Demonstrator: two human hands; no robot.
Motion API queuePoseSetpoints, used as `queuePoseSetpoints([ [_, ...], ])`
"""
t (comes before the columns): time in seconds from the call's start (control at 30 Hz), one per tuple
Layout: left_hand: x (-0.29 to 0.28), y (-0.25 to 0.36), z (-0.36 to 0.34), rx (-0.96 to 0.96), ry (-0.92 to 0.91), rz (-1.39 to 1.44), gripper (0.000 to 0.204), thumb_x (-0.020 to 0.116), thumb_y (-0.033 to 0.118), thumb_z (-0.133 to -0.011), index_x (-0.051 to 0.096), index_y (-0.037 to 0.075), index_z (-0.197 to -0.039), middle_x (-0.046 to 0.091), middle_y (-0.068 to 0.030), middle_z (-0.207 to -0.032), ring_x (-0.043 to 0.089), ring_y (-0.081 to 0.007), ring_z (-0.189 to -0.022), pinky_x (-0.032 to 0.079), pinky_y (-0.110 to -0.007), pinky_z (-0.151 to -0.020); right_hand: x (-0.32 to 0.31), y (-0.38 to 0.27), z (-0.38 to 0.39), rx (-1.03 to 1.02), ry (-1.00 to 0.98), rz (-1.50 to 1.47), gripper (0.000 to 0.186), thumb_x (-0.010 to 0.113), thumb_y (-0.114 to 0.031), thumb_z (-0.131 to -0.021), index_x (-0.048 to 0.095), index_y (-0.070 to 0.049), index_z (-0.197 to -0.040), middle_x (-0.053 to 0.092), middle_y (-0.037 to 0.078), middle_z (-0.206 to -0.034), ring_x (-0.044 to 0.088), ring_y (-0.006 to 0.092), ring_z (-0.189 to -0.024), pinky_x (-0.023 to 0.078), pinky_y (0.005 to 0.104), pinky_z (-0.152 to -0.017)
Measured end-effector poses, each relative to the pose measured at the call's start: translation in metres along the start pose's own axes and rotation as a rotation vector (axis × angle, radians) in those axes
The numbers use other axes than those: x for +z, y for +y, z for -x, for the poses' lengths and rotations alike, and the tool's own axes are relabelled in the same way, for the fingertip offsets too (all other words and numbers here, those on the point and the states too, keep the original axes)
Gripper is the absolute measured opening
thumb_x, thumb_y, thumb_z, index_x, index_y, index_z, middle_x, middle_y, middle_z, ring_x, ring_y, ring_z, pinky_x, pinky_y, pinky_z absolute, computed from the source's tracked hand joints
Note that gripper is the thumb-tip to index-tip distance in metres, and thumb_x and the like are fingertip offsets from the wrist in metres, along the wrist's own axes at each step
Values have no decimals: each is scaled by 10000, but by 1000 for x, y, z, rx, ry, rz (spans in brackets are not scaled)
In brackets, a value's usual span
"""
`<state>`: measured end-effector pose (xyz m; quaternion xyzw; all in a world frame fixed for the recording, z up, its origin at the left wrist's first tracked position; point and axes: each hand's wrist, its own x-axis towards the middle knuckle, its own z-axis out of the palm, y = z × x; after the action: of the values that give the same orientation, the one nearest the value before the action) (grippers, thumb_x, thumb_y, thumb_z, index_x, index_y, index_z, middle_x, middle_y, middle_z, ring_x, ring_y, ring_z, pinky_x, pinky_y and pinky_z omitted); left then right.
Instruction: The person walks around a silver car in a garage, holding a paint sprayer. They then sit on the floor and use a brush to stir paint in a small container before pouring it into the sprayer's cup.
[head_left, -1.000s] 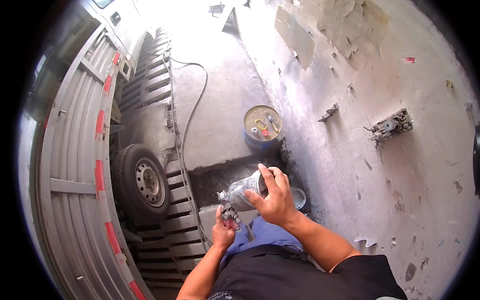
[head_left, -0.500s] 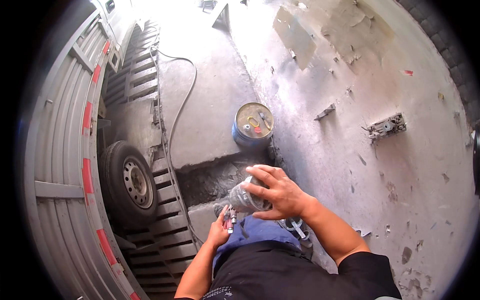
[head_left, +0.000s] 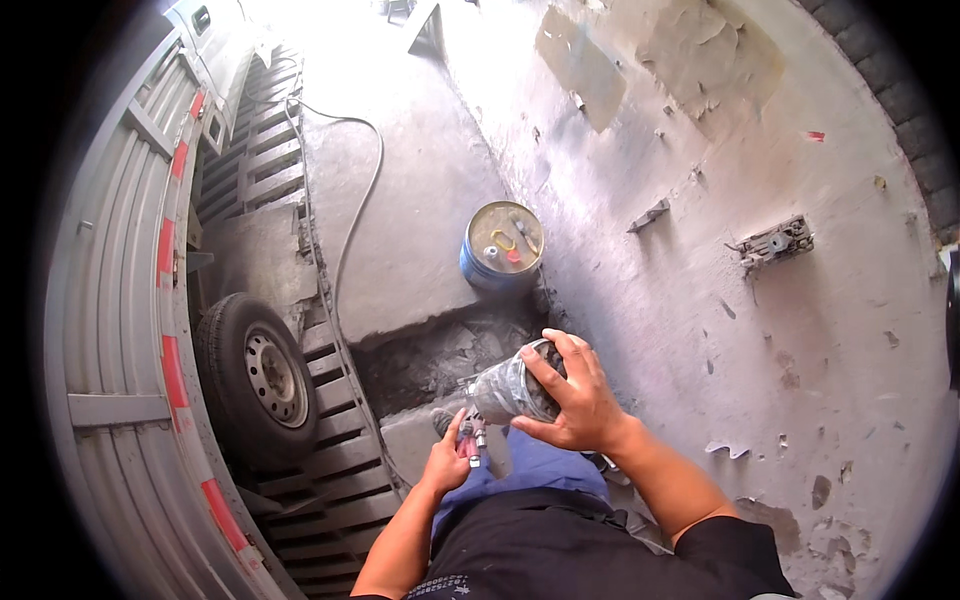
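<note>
My left hand (head_left: 452, 445) is closed on a metal spray gun (head_left: 474, 440) with red and silver parts, held low over my blue-clad legs. My right hand (head_left: 583, 393) grips a paint-smeared translucent cup (head_left: 500, 393) from above and the right, fingers wrapped over its wide end. The cup is tilted, its narrow end at the gun's body. Whether cup and gun are screwed together I cannot tell. Beyond the hands stands a blue metal drum (head_left: 484, 273) with small items on its lid, among them a yellow loop and a red piece.
A truck's side (head_left: 125, 280) with red-white strips and a wheel (head_left: 262, 380) runs along the left over slatted grating (head_left: 330, 460). A hose (head_left: 372, 170) snakes across the concrete. A broken pit (head_left: 420, 360) lies ahead of my feet. A scarred wall (head_left: 730, 350) with brackets rises on the right.
The cup has shifted and turned in my right hand, dipping and then rising slightly rightward. My left hand stays on the gun. The view has swung slightly.
</note>
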<state>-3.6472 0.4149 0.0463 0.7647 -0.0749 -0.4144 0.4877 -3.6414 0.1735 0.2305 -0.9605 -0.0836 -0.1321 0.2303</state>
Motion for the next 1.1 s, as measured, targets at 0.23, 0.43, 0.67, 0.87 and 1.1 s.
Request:
queuePoseSetpoints([
  [0.23,-13,-9,-7,11,-325,7,725,571,83,-813,314,139,-1489,624,-24,-990,531,-101,-841,433,-235,-827,-47,37,-24,-308,-174,-281,745,810,-387,-635,549,-136,-1287,428,241,-1337,470,407,-1197,406,486,-968],
  [0.43,-8,-20,-24,97,-43,-71,260,604,114,-823,560,40,-1068,572,-81,-743,543,-194,-678,455,-329,-664,-16,131,23,570,101,-1225,817,654,-472,-861,317,-28,-1458,497,126,-1311,474,189,-1198,381,322,-1011],
  [0.67,27,-23,-61,199,150,-139,105,566,100,-856,498,20,-848,517,-23,-671,468,-114,-580,396,-307,-528,86,181,102,1100,216,-2052,599,595,-403,-893,450,-54,-1357,579,106,-1256,554,246,-1160,425,424,-1021],
  [0.87,66,-7,-94,22,413,299,360,613,84,-876,360,-7,-1115,618,-83,-786,605,-132,-638,519,-276,-565,141,202,110,1249,196,-2255,513,624,-424,-849,586,-51,-1200,639,97,-1165,590,247,-1104,433,418,-1007],
  [1.1,75,-22,-139,-96,273,350,212,599,189,-921,601,-10,-846,565,-24,-676,549,-99,-628,446,-269,-590,190,235,104,1260,62,-2322,551,560,-415,-848,562,-28,-1240,611,129,-1223,577,273,-1139,413,444,-1036],
])
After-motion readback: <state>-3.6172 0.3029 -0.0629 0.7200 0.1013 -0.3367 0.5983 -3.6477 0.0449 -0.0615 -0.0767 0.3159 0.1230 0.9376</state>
